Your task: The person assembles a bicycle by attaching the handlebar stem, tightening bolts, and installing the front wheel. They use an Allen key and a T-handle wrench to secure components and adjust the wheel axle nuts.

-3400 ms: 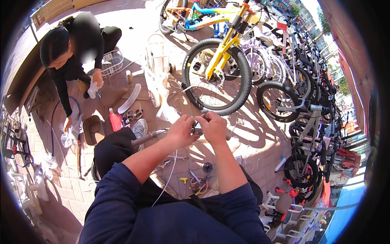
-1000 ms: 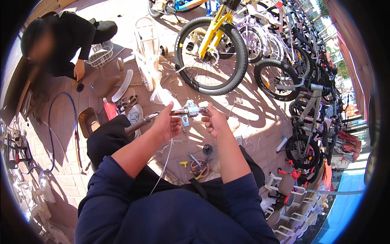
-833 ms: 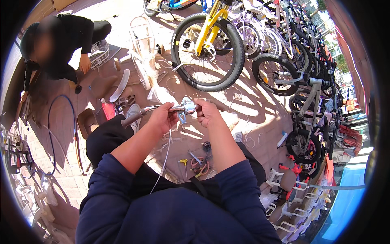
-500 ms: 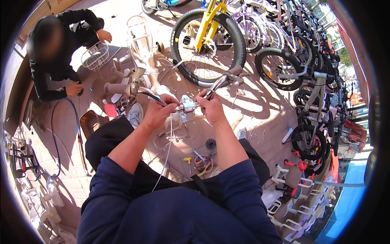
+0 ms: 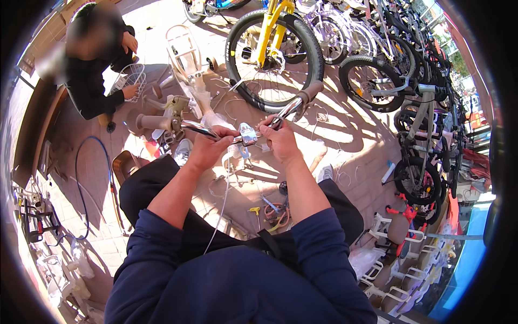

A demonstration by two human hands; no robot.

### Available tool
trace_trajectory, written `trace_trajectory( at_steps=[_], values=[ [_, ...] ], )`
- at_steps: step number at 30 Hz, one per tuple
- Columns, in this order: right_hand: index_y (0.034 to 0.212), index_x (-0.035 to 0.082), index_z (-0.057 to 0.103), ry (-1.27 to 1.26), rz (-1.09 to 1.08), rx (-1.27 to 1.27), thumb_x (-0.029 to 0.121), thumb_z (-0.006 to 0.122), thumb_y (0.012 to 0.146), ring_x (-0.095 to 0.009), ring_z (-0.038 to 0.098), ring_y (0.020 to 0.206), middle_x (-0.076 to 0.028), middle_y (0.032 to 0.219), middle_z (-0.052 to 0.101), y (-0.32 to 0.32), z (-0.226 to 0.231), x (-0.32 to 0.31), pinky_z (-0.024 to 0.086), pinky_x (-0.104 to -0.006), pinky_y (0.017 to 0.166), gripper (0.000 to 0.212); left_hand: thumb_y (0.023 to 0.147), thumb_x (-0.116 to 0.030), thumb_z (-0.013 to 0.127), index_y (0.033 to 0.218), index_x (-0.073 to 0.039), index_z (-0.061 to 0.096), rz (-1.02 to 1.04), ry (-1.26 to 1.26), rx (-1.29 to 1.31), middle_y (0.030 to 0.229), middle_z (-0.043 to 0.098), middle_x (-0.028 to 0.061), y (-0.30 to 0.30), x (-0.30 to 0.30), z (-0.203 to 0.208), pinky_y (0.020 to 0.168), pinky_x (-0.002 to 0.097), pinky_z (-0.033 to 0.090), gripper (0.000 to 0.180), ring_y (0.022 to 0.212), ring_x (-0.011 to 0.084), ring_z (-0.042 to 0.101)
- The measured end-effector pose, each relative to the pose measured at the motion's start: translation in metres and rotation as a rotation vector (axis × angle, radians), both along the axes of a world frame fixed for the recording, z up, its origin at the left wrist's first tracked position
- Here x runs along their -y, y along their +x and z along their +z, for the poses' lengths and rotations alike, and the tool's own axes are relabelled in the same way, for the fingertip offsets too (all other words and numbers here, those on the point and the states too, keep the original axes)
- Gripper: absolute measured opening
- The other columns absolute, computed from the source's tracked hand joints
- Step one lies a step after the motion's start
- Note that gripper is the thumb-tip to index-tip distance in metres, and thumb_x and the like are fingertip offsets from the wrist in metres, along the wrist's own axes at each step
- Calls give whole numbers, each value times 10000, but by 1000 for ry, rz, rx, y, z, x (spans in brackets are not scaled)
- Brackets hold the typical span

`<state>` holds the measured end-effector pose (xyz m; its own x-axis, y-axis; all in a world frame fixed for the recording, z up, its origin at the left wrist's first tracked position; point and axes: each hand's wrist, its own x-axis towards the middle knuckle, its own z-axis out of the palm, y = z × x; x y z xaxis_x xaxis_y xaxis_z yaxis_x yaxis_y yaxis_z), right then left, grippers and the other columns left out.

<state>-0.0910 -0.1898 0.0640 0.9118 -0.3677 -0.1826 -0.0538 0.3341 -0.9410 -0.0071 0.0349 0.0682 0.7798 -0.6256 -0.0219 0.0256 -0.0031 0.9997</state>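
A chrome bicycle handlebar (image 5: 200,128) with brown grips is held up in front of me, its right end raised. My left hand (image 5: 212,148) is closed around the bar left of the silver stem clamp (image 5: 248,134). On the other side of the clamp, my right hand (image 5: 280,141) grips the bar too. The left brown grip (image 5: 154,121) has a brake lever beside it; the right grip (image 5: 311,90) points up and away. A thin white cable (image 5: 221,213) hangs from near my left hand toward my lap.
A person in black (image 5: 91,81) crouches at the far left by a white wire basket (image 5: 131,81). Ahead stands a bicycle wheel with a yellow fork (image 5: 268,48). Many bicycles line the right. A yellow-handled tool (image 5: 255,211) lies between my legs; a blue hose (image 5: 79,183) curves at left.
The handlebar has turned slightly, its right grip rising and showing more. Both hands stay on it. The crouching person has leaned over, one hand now at the basket.
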Motion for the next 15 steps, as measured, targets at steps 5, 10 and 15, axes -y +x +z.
trace_trajectory(
  at_steps=[5, 10, 15],
  values=[
    [977, 53, 662, -467, -77, -172, 188, 713, 969, -57, 486, 688, 17, 808, 614, -14, 24, -6, 410, -230, 626, 144, 959, -32, 660, 1125, 12, 708, -5, 0, 14, 982, 718, 21, -1, 0, 2, 711, 231, 480, 179, 807, 58, 587],
    [932, 26, 653, -544, -201, -230, 277, 590, 1031, -103, 537, 716, -8, 790, 613, -41, 44, -6, 446, -271, 661, 277, 971, -43, 649, 1107, 13, 706, -14, -10, 36, 963, 710, 24, -3, 0, 0, 685, 223, 474, 157, 793, 53, 588],
    [906, -10, 662, -852, -172, 29, 299, 542, 1058, -170, 576, 664, -85, 770, 609, -36, 75, -14, 460, -331, 625, 363, 961, -139, 677, 1077, 24, 700, 217, 91, -222, 927, 720, 63, -30, -1, 5, 663, 272, 502, 202, 764, 96, 635]
  ],
)
